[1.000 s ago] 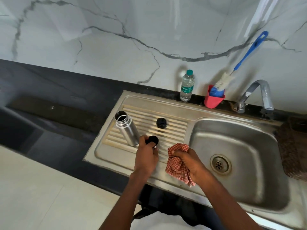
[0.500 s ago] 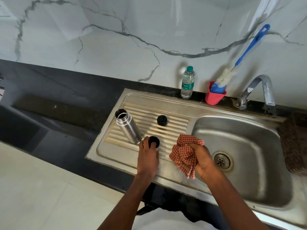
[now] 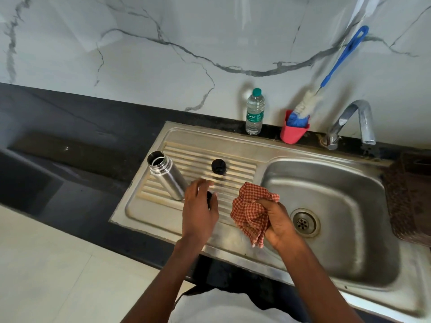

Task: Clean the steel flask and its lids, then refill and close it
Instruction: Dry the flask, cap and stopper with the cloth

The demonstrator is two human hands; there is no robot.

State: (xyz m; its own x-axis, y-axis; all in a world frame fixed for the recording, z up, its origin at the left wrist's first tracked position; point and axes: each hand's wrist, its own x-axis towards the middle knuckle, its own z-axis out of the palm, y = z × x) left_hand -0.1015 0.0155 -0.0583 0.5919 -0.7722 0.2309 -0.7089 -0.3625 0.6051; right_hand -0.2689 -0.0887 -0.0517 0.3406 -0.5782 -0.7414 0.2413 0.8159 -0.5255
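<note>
The steel flask point(image 3: 168, 177) stands open-mouthed on the ribbed drainboard point(image 3: 235, 169) of the sink. One black lid point(image 3: 218, 166) lies on the ribs behind my hands. A second black lid point(image 3: 209, 197) shows only as a dark edge under my left hand point(image 3: 198, 213), which is over it with fingers stretched out and blurred, just right of the flask's base. My right hand point(image 3: 278, 223) grips a bunched red checked cloth point(image 3: 253, 210) above the drainboard's right end.
A water bottle point(image 3: 255, 113) and a red cup point(image 3: 294, 132) holding a blue-handled bottle brush point(image 3: 342, 54) stand along the back wall. The tap point(image 3: 360, 117) overhangs the sink basin point(image 3: 338, 183) with its drain point(image 3: 304, 223). A brown mat point(image 3: 408, 197) lies at far right.
My left hand's fingers have straightened and spread over the near lid, which it gripped before. The right hand with the cloth has shifted slightly right and up.
</note>
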